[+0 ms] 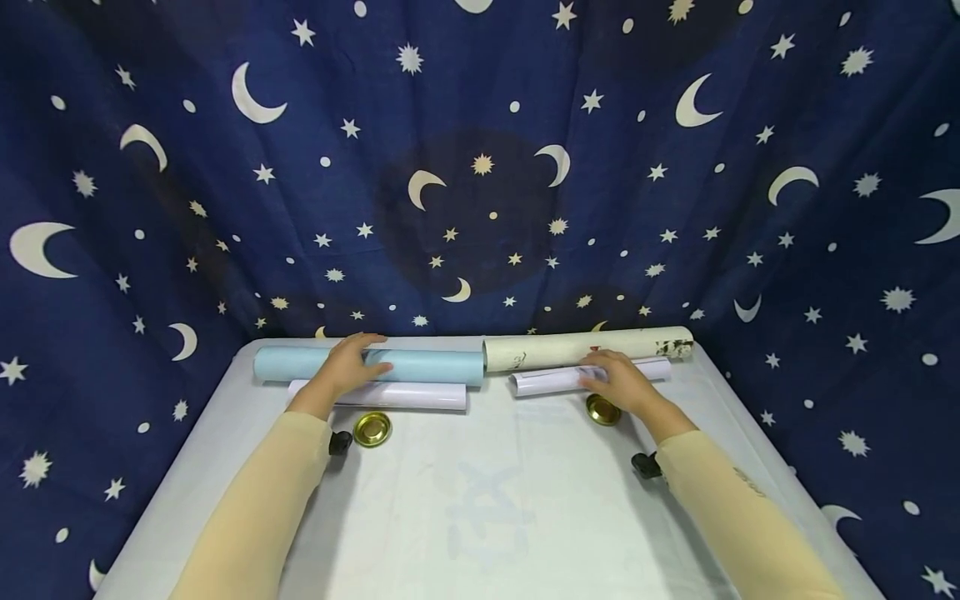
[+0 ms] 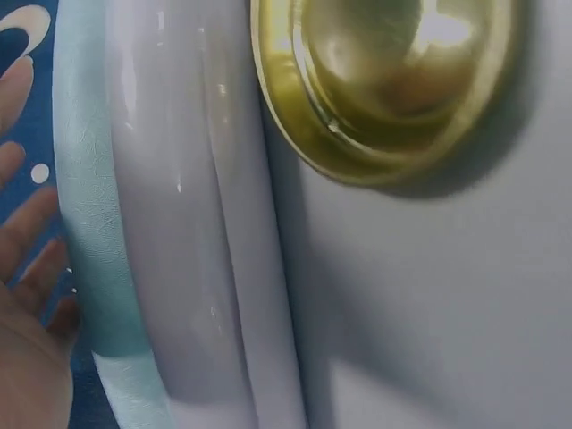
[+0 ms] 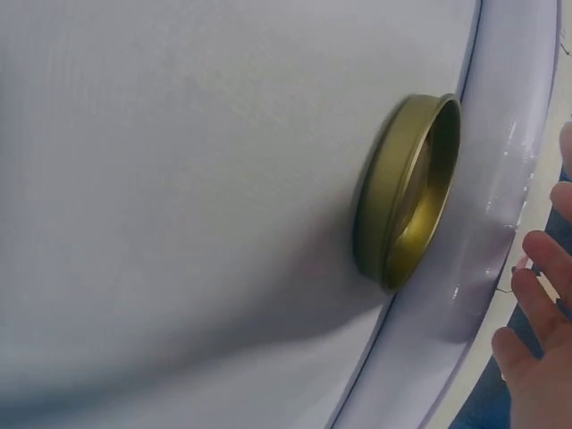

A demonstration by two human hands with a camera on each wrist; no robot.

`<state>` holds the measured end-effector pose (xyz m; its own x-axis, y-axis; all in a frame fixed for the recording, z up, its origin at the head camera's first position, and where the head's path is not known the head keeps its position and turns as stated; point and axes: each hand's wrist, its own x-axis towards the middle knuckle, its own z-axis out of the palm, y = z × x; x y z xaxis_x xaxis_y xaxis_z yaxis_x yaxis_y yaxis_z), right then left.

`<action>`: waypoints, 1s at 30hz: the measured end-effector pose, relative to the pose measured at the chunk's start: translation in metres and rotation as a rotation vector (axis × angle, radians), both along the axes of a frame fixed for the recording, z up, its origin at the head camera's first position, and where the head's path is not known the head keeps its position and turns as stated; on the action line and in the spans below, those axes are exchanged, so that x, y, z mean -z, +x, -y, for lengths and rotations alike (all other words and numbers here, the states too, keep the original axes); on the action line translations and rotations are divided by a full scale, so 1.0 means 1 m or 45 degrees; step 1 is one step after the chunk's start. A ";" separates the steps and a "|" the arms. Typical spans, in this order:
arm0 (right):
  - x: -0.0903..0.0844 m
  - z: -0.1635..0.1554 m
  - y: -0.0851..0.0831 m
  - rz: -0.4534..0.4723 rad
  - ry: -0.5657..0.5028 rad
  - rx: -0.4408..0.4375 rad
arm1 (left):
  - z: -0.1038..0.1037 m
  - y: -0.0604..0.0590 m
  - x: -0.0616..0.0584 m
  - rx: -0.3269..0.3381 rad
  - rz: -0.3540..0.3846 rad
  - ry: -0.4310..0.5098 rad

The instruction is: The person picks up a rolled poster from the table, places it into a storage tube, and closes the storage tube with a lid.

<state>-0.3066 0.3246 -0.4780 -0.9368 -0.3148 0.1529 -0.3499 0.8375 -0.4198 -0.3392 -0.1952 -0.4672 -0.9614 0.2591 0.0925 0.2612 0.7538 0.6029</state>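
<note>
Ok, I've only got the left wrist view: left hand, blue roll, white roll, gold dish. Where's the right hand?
Observer: In the head view, the right hand reaches over another white roll, off to the right. I can't tell whether it touches it.
Operator: Copy. Anything on the near side of that roll?
Observer: Yes, a second gold dish, close by it.
Operator: And on the far side?
Observer: A thicker cream roll with dark markings, its left end next to the right end of your blue roll.
</note>
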 end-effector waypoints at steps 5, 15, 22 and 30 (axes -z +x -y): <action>0.003 0.000 -0.004 0.017 0.002 0.006 | 0.003 -0.006 -0.002 -0.004 0.074 0.083; 0.011 0.001 -0.008 -0.011 -0.032 -0.061 | 0.005 -0.012 0.002 0.052 0.111 -0.061; 0.015 0.001 -0.012 -0.078 -0.026 -0.052 | 0.002 -0.015 0.002 0.107 0.056 -0.201; 0.020 0.003 -0.014 -0.112 -0.060 -0.077 | 0.001 -0.014 -0.001 0.114 0.134 -0.214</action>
